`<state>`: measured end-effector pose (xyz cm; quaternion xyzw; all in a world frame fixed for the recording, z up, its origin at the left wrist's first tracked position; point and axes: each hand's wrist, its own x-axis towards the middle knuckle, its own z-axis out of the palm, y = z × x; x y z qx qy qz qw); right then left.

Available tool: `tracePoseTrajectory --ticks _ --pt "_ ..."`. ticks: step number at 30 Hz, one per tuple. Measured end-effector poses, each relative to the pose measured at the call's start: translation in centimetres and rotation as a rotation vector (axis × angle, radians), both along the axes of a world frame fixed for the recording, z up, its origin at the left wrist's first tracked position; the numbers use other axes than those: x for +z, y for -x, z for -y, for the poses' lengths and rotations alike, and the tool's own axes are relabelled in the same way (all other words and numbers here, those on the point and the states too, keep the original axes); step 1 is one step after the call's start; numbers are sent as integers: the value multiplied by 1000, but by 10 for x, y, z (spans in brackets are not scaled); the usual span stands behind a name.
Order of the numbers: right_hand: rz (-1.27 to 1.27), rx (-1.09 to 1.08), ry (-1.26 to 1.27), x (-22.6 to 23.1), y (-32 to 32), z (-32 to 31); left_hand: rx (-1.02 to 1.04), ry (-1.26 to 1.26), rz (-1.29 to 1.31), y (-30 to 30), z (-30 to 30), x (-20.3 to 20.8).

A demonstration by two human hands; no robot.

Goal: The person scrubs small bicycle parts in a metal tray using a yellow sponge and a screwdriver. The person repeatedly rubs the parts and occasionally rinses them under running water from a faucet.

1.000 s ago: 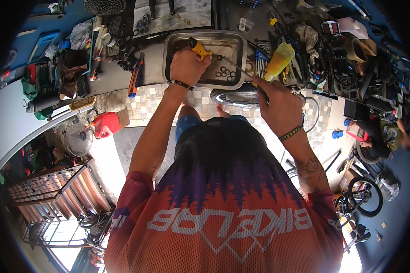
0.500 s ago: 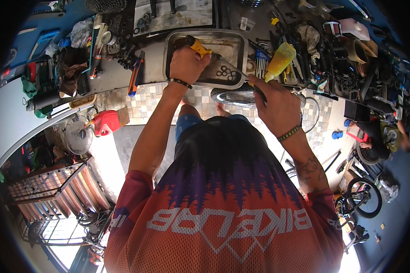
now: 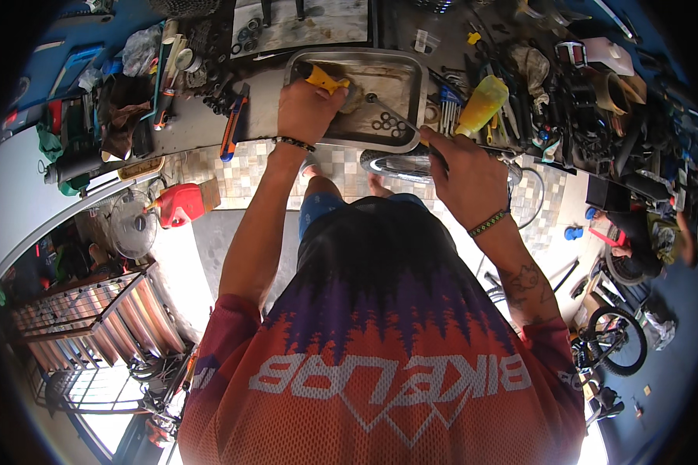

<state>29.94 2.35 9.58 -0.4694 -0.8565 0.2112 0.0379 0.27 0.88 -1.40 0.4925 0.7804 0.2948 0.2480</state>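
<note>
My left hand (image 3: 309, 108) is closed around a yellow and black tool (image 3: 324, 77), its exact kind partly hidden by my fingers. This tool sits over the left side of a shallow metal tray (image 3: 419, 85). My right hand (image 3: 467, 174), at the tray's near right corner, grips a thin metal rod with a round dark tip (image 3: 395, 116). The rod slants leftward over the tray, its tip a short way from the yellow tool. Several small dark rings (image 3: 389, 122) lie grouped in the tray under the rod.
Right of the tray stand a yellow squeeze bottle (image 3: 485, 105) and many hand tools (image 3: 451, 108). An orange and black utility knife (image 3: 235, 124) lies to the left. Beyond the tray is a stained white sheet (image 3: 298, 27). A bicycle wheel (image 3: 399, 165) shows below the bench edge.
My left hand has shifted a little to the left with the yellow tool, widening the gap to the rod's tip. My right hand stays nearly in place, still holding the rod.
</note>
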Motion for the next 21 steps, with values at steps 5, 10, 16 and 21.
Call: tracePoseTrajectory --ticks 5,10,16,21 --pt "-6 3 -12 2 1 0 8 49 -59 -14 -5 -7" --pt "17 5 -21 7 -3 2 6 53 -63 -6 -4 -20" --pt "20 2 -38 6 -6 1 -5 50 -101 -9 -4 -15" --pt "71 -11 -59 4 -7 0 -42 25 -154 -10 -5 -8"
